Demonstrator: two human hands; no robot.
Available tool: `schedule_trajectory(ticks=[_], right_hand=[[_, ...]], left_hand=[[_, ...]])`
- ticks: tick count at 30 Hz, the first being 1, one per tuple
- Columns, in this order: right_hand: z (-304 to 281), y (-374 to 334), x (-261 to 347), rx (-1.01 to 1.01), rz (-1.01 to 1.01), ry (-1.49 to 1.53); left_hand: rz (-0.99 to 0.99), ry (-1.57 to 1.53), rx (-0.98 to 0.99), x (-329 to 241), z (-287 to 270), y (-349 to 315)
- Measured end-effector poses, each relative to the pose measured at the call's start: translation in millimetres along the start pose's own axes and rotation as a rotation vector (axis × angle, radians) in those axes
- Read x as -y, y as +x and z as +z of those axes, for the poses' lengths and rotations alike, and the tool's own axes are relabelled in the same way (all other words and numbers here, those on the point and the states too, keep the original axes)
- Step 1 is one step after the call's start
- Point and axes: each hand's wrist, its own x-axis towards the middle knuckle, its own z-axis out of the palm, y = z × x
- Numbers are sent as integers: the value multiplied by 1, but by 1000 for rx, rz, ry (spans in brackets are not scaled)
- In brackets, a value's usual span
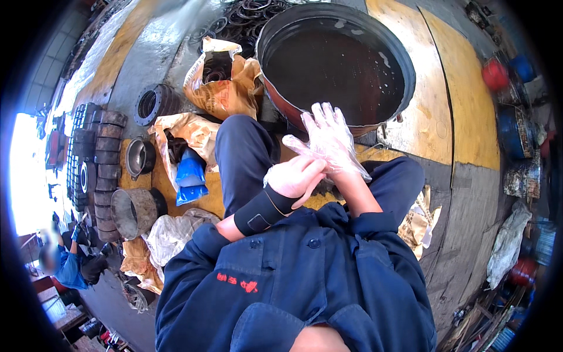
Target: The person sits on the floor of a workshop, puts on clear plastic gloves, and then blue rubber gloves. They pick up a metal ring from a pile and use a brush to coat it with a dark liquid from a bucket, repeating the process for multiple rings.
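Note:
My right hand (329, 141) wears a thin clear plastic glove (343, 154), its fingers stretched out and apart near the rim of a large round tub (410, 88) of dark liquid. With closed fingers, my left hand (296, 176) grips the glove near the right wrist. A black wrist brace (267, 212) wraps the left wrist. Whether the left hand also wears a thin glove is hard to make out. Both hands are above my lap, between my knees. Just beyond my left knee stands an open brown paper sack (226, 88) with dark rings inside.
A second torn paper sack (196, 132) holds a blue packet (191, 176). Dark rings (234, 23) lie heaped behind the tub. At left are metal pots (134, 212), stacked cylindrical parts (109, 170) and a person (73, 258) in blue. Drums (516, 132) line the right side.

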Motion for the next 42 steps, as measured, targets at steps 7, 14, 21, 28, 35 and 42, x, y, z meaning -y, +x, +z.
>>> schedule_trajectory(ticks=[7,14,21,28,35,42], right_hand=[[0,-4,-2,52,9,145],[12,-16,-1,-119,-127,824],[-11,-5,2,-150,532,1821],[-20,-15,-37,-48,501,2568],[-48,-17,-7,41,264,2812],[-56,-21,3,38,317,2818]], left_hand=[[-166,-384,68,-5,-5,-3],[-130,-490,226,-8,0,-2],[-84,-715,211,-18,5,-1],[-759,-1069,131,-4,-11,-4],[-826,-1344,-176,37,-8,-21],[-841,-1484,-302,50,-15,-25]])
